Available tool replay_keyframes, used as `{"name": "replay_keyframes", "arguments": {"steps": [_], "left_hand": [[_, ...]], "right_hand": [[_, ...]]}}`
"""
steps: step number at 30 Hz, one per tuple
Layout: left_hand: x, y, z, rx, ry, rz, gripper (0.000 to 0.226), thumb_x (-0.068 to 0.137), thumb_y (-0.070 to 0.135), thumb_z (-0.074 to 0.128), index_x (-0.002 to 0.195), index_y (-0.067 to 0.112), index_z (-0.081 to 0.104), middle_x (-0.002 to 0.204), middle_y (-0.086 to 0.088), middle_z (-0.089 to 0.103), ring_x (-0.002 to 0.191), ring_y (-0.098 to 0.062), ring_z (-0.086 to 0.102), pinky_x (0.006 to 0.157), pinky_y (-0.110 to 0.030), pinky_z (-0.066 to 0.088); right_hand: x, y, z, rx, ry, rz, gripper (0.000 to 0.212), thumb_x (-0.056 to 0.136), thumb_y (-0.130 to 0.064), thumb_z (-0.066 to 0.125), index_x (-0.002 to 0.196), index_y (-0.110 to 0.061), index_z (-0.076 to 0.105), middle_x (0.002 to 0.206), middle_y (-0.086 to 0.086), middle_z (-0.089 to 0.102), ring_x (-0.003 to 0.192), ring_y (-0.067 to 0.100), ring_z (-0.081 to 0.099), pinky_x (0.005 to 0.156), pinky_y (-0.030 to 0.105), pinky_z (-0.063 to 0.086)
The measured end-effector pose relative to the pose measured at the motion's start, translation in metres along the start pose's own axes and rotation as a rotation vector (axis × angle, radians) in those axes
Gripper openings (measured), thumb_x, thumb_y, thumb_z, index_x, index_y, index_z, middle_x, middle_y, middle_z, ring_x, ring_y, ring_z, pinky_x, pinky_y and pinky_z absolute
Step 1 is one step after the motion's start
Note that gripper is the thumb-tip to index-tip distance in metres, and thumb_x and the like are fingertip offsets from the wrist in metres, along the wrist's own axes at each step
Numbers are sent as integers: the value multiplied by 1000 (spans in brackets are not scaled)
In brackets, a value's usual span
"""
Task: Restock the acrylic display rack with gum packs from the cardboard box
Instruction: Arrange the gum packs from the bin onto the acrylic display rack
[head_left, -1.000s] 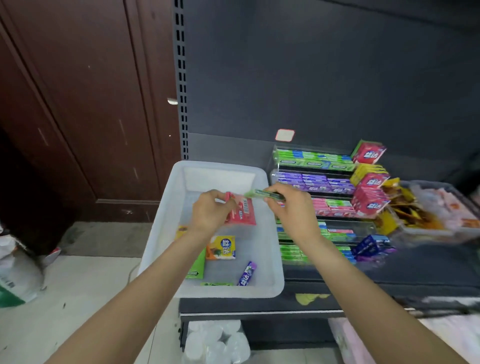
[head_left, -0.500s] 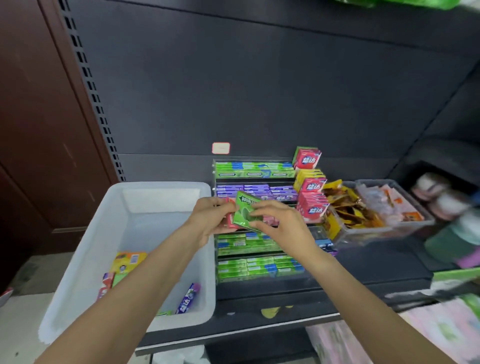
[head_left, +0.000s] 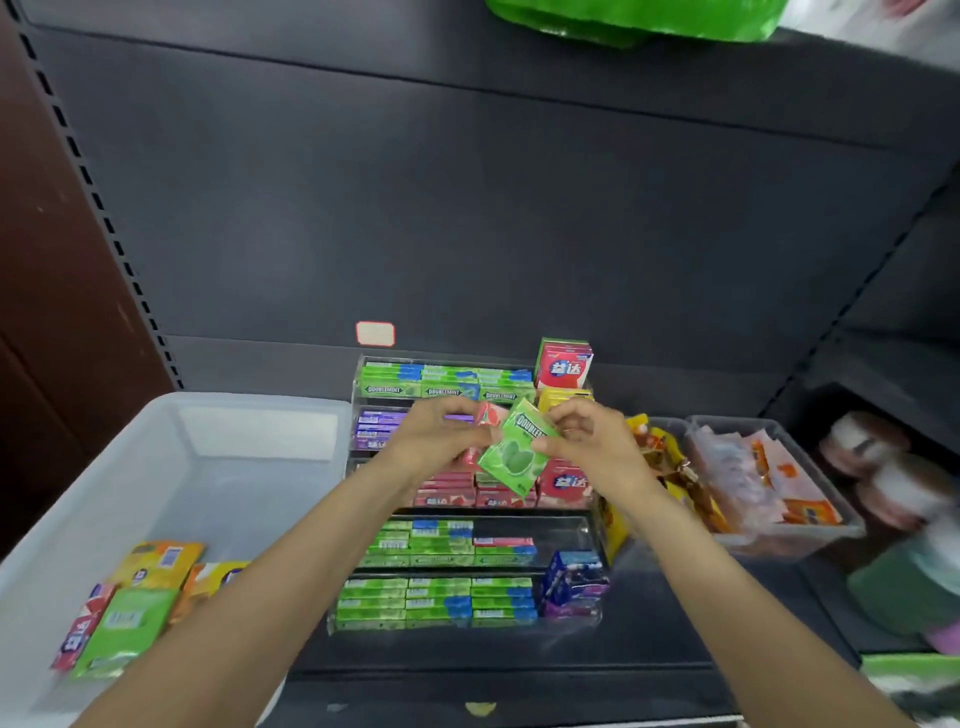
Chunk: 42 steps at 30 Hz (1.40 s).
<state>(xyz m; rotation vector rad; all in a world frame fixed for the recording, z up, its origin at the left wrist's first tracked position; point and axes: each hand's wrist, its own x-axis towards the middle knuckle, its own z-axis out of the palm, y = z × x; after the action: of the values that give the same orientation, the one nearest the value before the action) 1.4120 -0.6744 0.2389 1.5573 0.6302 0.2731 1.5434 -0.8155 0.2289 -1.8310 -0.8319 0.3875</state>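
Green gum pack (head_left: 514, 451) pinched at its upper corner by right hand (head_left: 587, 448), fingers curled on it, held tilted in front of the clear rack (head_left: 470, 493). Left hand (head_left: 441, 439) grips a red pack (head_left: 487, 420) just behind it. Step in hand, as I judge: sorting two picked packs by flavour before shelving. Next move calls for matching green to a green tier, sliding it in flat. White bin (head_left: 171, 467) at the shelf's left edge holds more packs; no cardboard seen. Dark metal shelf (head_left: 649, 639); snack tray (head_left: 769, 483) toward its right edge.
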Motion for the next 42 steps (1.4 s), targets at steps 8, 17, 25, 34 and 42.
{"name": "replay_keyframes", "arguments": {"steps": [8,17,25,34,42], "left_hand": [[43,33,6,101,274,98,18,81,8,71,76,18,57,77,-9,67,61,-16,63,71,-36,54],[70,49,2,134,305,45,9,90,11,60,97,11,56,94,-6,66,82,-18,68,71,-32,59],[76,48,5,119,301,36,14,89,13,61,102,10,57,100,-9,66,91,-20,68,74,-32,58],[78,43,12,128,273,12,15,90,14,60,103,11,55,106,-12,66,97,-21,66,76,-32,58],[74,42,14,106,252,4,19,89,16,62,106,12,56,105,-11,66,97,-20,66,76,-31,58]], "right_hand": [[54,0,-43,191,191,-24,17,80,3,68,81,-13,62,86,12,68,86,25,67,76,34,57],[106,18,-60,-233,246,-165,10,86,-7,65,90,-16,65,87,-6,64,85,8,59,74,22,52],[116,31,-54,-467,223,-333,14,86,-6,63,100,-6,67,103,6,58,91,10,52,74,13,36],[112,48,-44,-587,234,-361,20,86,-15,65,104,-7,68,105,5,57,100,13,51,80,25,45],[107,44,-45,-821,164,-350,28,87,-22,64,112,-9,64,113,5,54,107,17,51,79,31,49]]}}
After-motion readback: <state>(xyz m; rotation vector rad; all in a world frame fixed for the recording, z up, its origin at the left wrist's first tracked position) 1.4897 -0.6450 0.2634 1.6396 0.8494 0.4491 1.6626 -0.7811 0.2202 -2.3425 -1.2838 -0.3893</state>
